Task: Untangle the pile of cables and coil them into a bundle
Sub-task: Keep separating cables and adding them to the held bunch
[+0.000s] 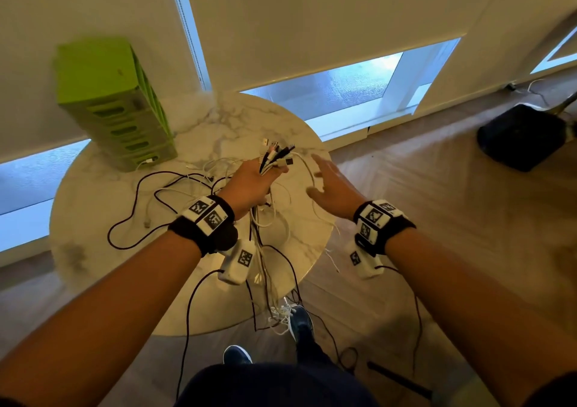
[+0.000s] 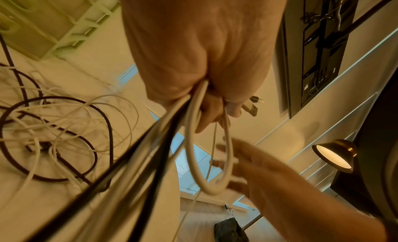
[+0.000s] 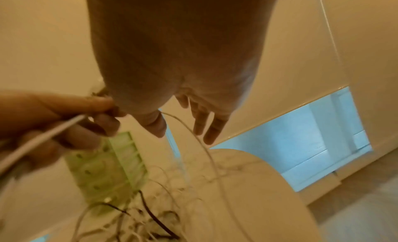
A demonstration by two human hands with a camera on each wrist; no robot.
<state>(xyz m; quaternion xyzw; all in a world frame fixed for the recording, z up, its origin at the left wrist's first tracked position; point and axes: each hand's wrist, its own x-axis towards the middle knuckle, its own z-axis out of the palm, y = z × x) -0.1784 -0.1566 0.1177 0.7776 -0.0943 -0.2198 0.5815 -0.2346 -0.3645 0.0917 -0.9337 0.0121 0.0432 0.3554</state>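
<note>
My left hand (image 1: 253, 185) grips a bunch of white and black cables (image 1: 276, 156) above the round marble table (image 1: 93, 219), their plug ends sticking up past my fingers. In the left wrist view the cables (image 2: 150, 152) run down out of my fist (image 2: 204, 67), and a white loop (image 2: 212, 189) hangs from it. More loose cables (image 1: 162, 197) lie tangled on the table and trail off its near edge. My right hand (image 1: 331, 185) hovers just right of the bunch with fingers spread, holding nothing. A thin white cable (image 3: 191, 131) passes by its fingers (image 3: 206, 126).
A green plastic drawer tower (image 1: 112, 100) stands at the table's back left. Windows with lowered blinds (image 1: 312, 16) lie behind. A black bag (image 1: 524, 135) sits on the wood floor at the right. My shoes (image 1: 299, 319) are under the table's near edge.
</note>
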